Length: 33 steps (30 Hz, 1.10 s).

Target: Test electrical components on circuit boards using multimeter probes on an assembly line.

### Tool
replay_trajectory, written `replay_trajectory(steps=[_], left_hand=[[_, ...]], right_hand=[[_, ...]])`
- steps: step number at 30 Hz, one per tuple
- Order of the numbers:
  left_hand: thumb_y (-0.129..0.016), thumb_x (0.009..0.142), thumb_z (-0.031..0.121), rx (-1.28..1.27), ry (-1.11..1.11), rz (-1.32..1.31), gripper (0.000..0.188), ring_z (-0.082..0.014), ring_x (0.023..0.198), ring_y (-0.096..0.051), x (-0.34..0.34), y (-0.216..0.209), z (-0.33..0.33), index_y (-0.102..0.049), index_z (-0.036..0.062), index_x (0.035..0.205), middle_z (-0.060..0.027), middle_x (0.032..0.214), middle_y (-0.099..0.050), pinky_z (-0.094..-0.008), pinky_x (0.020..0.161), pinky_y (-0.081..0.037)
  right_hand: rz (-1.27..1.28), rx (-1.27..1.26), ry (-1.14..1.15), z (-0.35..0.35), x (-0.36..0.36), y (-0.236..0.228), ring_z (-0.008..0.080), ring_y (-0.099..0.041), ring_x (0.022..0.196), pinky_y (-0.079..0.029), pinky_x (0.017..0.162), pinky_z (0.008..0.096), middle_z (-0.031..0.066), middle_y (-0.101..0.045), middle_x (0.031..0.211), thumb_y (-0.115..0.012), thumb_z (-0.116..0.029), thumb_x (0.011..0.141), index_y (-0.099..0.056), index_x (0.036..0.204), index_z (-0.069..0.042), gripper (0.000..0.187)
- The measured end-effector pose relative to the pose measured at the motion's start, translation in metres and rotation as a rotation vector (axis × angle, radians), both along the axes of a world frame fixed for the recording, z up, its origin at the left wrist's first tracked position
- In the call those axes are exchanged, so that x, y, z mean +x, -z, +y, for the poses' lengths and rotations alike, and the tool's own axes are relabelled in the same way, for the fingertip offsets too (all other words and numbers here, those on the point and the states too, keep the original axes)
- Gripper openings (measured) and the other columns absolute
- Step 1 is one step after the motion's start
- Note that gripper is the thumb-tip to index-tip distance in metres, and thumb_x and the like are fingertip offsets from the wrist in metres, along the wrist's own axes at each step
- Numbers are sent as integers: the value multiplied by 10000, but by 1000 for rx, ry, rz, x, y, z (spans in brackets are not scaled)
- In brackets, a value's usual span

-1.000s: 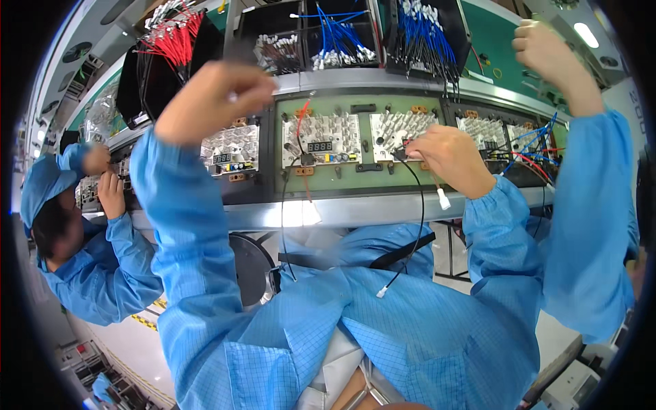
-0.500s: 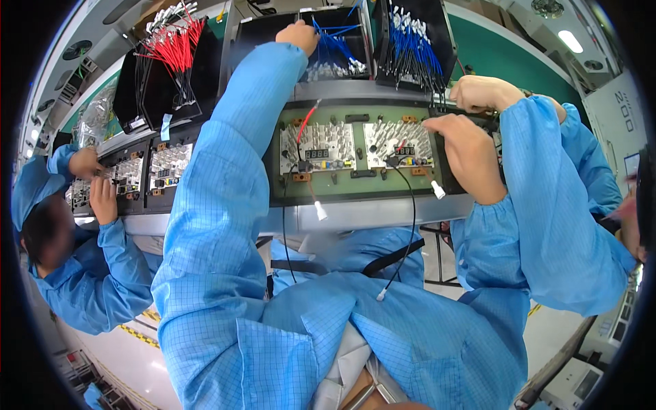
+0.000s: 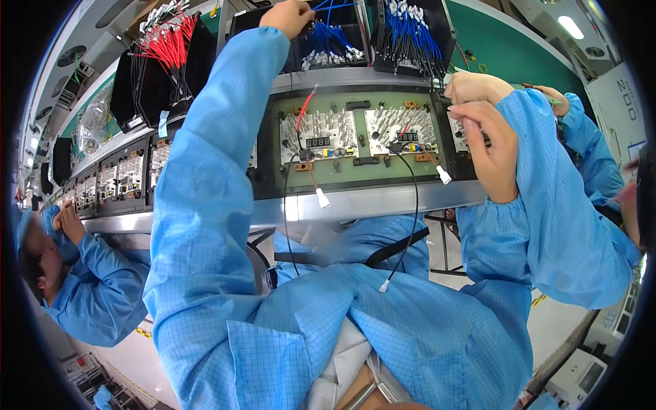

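- Change noted: the right hand [image 3: 493,147], at the right circuit board [image 3: 386,126] one second ago, is now clear of it, raised at right of frame beside a co-worker's hand [image 3: 475,89].
- The left hand [image 3: 288,18] now reaches to top centre, beside blue wires [image 3: 324,37] in a black bin [image 3: 292,61].
- Judged meaning: attention passes from the boards to the wire supply.
- Left fingers: bunched at the blue wires; whether they grasp one, cannot tell. Right fingers: loosely bent, released, nothing visible within them.
- The right circuit board and the left circuit board [image 3: 328,123] sit in a green tray [image 3: 389,176], centre frame, wires attached.
- Surface: table [image 3: 499,51] green at upper right; metal rail [image 3: 369,203] below the tray.
- Room: pale floor [image 3: 140,362], ceiling lamp [image 3: 570,27] upper right; another worker [image 3: 102,273] at left.
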<state>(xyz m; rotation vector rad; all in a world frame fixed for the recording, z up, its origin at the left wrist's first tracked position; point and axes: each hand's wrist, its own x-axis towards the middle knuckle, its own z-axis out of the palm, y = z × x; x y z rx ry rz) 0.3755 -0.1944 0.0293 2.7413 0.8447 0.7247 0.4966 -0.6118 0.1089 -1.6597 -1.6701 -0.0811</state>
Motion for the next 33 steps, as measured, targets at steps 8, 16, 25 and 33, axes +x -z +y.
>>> replay_trajectory(steps=[8,16,25,33], left_hand=[[-494,977,213,-422,201,-459,243,-72,642,-551,-39,-56,-26,-622,25,891,-23,701,-605,-218,612,-454],[-464,1005,251,-481,509,-590,269,-51,625,-493,-52,-123,-114,-606,34,933,19,708,-573,-195,588,-403],[-506,980,143,-722,649,-468,194,-25,595,-487,-63,-177,-213,-632,-1,946,12,706,-579,-169,541,-395],[-516,966,114,-502,660,-611,209,-65,675,-586,-65,-181,-225,-654,-44,970,-53,837,-662,-186,595,-466]], right_hand=[[18,71,-22,11,-10,-10,199,-627,870,-474,791,278,119,-670,899,-504,12,887,-638,976,30,161],[353,161,-37,41,-18,-25,67,-500,752,-427,642,214,45,-617,987,-485,-96,947,-565,1245,-30,315],[449,442,-257,63,-30,-73,82,-515,818,-417,703,230,14,-570,940,-579,-270,944,-523,1276,-36,410],[618,602,-59,59,-54,-99,110,-571,696,-452,650,221,57,-597,766,-495,-101,952,-567,919,2,130]])
